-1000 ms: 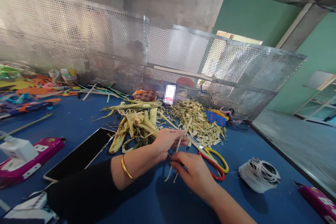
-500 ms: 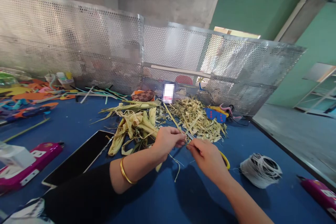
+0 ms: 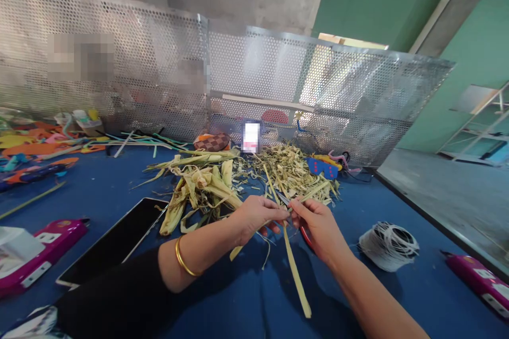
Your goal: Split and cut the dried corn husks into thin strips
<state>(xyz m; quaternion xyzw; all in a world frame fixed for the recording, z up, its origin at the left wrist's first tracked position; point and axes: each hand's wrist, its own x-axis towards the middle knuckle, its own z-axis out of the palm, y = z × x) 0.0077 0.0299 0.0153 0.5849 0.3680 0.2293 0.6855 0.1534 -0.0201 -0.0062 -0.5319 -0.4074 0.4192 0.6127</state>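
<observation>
My left hand (image 3: 260, 215), closed in a pinch, holds narrow pale-yellow husk strips. One long husk strip (image 3: 296, 275) hangs from the fingertips toward me; another reaches up toward the piles. Close beside it, my right hand (image 3: 316, 225) is wrapped round scissors, whose blades (image 3: 283, 199) point up and left past the fingers and whose red handle (image 3: 306, 237) shows below. The right fingertips meet the strips near the left fingertips; exactly which strip they grip is partly hidden. Beyond the hands lie dried corn husks (image 3: 202, 185) and a heap of small husk scraps (image 3: 288, 167).
A tablet (image 3: 115, 241) and a magenta power strip (image 3: 51, 249) lie left on the blue table. White string (image 3: 389, 246) sits right, near another magenta power strip (image 3: 479, 280). A lit phone (image 3: 251, 136) stands before the perforated metal screen (image 3: 258, 74).
The hands have shifted slightly right in view. A long husk strip now hangs toward me below the fingers. The right hand has turned, showing a red handle where a yellow one showed before.
</observation>
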